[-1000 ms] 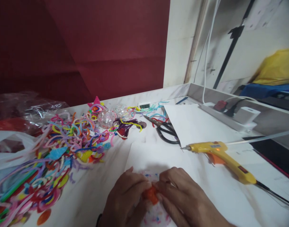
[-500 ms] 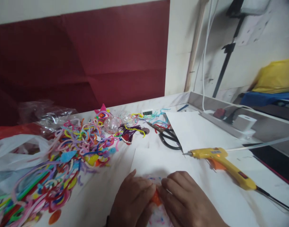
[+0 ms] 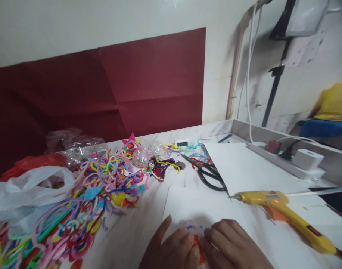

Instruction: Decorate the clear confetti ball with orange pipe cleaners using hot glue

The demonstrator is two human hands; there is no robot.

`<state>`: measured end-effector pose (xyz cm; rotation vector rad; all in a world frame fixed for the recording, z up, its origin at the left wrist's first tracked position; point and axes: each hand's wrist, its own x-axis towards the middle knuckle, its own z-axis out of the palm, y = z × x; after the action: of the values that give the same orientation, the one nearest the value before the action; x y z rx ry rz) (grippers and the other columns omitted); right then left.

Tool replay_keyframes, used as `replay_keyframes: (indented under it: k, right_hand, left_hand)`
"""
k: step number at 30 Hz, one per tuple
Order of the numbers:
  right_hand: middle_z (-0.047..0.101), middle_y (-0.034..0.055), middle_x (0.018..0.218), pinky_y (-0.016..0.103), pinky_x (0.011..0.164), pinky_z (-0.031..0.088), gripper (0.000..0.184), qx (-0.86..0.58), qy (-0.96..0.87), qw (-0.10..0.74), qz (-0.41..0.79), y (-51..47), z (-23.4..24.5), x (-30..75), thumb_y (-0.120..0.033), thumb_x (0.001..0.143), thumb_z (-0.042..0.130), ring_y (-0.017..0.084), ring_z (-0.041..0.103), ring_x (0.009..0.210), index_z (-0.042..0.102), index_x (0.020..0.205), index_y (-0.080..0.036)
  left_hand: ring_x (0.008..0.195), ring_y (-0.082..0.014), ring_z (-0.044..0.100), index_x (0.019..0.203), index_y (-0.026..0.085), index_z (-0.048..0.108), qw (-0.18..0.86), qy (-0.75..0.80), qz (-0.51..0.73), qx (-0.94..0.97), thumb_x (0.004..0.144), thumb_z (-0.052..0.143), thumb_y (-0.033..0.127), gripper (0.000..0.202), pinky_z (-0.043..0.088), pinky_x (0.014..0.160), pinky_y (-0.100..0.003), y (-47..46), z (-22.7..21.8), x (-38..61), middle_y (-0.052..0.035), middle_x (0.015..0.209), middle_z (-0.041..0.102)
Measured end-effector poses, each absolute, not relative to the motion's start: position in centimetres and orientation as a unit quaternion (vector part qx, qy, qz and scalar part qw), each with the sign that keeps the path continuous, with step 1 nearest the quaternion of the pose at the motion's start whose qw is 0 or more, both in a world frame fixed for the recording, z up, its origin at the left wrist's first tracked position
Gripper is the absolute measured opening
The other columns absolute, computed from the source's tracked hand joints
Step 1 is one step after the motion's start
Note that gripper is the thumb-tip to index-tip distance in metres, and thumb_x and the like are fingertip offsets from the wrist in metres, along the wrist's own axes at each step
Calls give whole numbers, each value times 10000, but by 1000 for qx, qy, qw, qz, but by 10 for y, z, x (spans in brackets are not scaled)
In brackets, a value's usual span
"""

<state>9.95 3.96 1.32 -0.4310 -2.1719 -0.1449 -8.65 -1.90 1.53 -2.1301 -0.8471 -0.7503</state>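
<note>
At the bottom centre, over the white paper (image 3: 187, 201), I hold a clear, speckled round thing (image 3: 195, 227) with pink and blue marks. An orange piece (image 3: 198, 249) lies against it, between my fingertips. My left hand (image 3: 169, 246) presses from the left, one finger raised away from the rest. From the right, the curled fingers of my right hand (image 3: 232, 244) press on the same spot. My hands cover most of the speckled thing. A yellow glue gun (image 3: 283, 213) lies to the right, its small light glowing orange.
Black-handled scissors (image 3: 208, 173) lie behind the paper. Pipe cleaners (image 3: 112, 168) in many colours heap up on the left beside a white plastic bag (image 3: 33, 186). Clear speckled balls (image 3: 142, 156) and a small digital display (image 3: 182, 144) stand behind. A power strip (image 3: 288, 162) runs along the right edge.
The view has tilted up and turned slightly left, so the tabletop things sit lower and further right. Both hands still press on the speckled thing and the orange piece.
</note>
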Motion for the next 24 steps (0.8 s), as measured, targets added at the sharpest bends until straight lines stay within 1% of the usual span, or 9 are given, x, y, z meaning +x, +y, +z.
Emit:
replay_keyframes:
  k: [1,5,9,13,14,16,19,22,24]
  right_hand:
    - [584,9,633,300,602,353,428,-174,-881,436,-54,39,16,101,-121,997,310,144,488,598,606,695,-187]
    - [587,6,623,304,608,355,419,-168,-873,454,-66,38,22,103,-114,995,313,147,485,592,606,703,-183]
    - [598,7,633,295,606,366,370,-168,-881,438,-58,38,22,102,-118,984,350,145,493,594,622,741,-177]
    - [564,9,594,307,571,335,407,-180,-858,478,-51,38,13,97,-103,981,311,153,462,560,614,723,-184]
    - [560,10,593,313,571,326,415,-184,-850,491,-47,38,11,96,-102,982,302,155,455,559,609,715,-183]
    - [563,13,602,322,576,314,409,-183,-845,501,-37,37,10,96,-120,985,307,158,453,570,604,710,-178]
    - [584,30,637,334,588,331,345,-176,-870,461,-17,33,17,101,-164,973,352,167,473,606,619,755,-167]
    - [595,42,662,333,594,358,277,-182,-885,429,2,30,27,106,-160,943,395,169,482,626,633,801,-155]
    - [597,41,663,330,592,362,267,-186,-884,430,6,30,30,108,-140,932,401,166,483,625,635,803,-157]
  left_hand:
    - [863,-88,721,843,175,663,356,-325,-288,-827,971,424,85,286,180,1192,-428,-20,15,-87,49,808,752]
    - [869,-89,722,864,157,671,356,-314,-265,-839,981,429,111,273,183,1186,-434,-22,19,-88,27,837,762]
    - [865,-96,726,902,162,667,355,-321,-260,-839,965,446,91,241,192,1174,-448,-23,20,-89,12,836,765]
    - [940,-123,715,970,157,664,333,-320,-230,-857,963,440,96,232,193,1169,-451,-26,23,-91,-15,919,769]
    - [952,-130,712,968,149,664,327,-320,-228,-860,969,429,109,239,188,1170,-455,-27,24,-91,-21,925,770]
    - [976,-146,706,965,138,663,315,-325,-229,-862,994,402,197,269,192,1170,-460,-30,27,-90,-38,937,768]
    - [1001,-154,696,995,158,649,301,-344,-239,-857,1011,343,348,361,219,1164,-454,-33,30,-87,-58,959,762]
    - [1027,-153,684,1042,187,632,295,-348,-235,-858,1003,365,340,310,249,1155,-452,-34,32,-87,-56,982,757]
    - [1048,-164,676,1048,174,630,291,-349,-232,-860,998,381,337,302,259,1153,-454,-34,31,-87,-65,998,754]
